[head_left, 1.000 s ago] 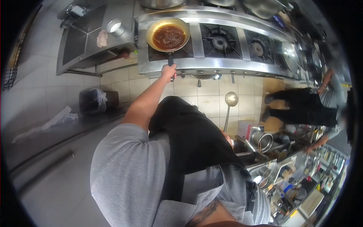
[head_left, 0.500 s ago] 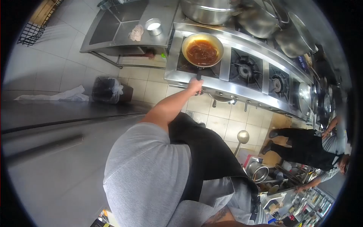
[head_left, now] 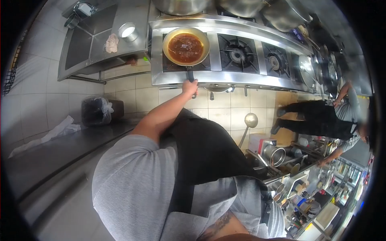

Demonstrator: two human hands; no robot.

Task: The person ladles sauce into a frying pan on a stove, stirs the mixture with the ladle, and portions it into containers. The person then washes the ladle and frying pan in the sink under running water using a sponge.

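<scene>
My left hand point(head_left: 190, 86) is closed round the black handle point(head_left: 190, 74) of a frying pan point(head_left: 166, 48). The pan sits on the left burner of the stove and holds a dark red-brown sauce point(head_left: 185, 47). A ladle point(head_left: 251, 120) sticks out beyond my black apron point(head_left: 209, 148), bowl up, over the tiled floor. The lower end of its handle and my right hand are hidden behind the apron.
Large pots point(head_left: 181, 6) stand behind the burners. To the left, a steel counter point(head_left: 134, 18) bears a metal cup point(head_left: 128, 31) and a cloth point(head_left: 112, 43). A co-worker point(head_left: 321, 118) stands at the right. A bin point(head_left: 92, 110) is on the left.
The view has swung, shifting the stove and pan left in the picture since half a second ago. My left hand keeps hold of the handle. My right hand, partly visible one second ago, is now hidden.
</scene>
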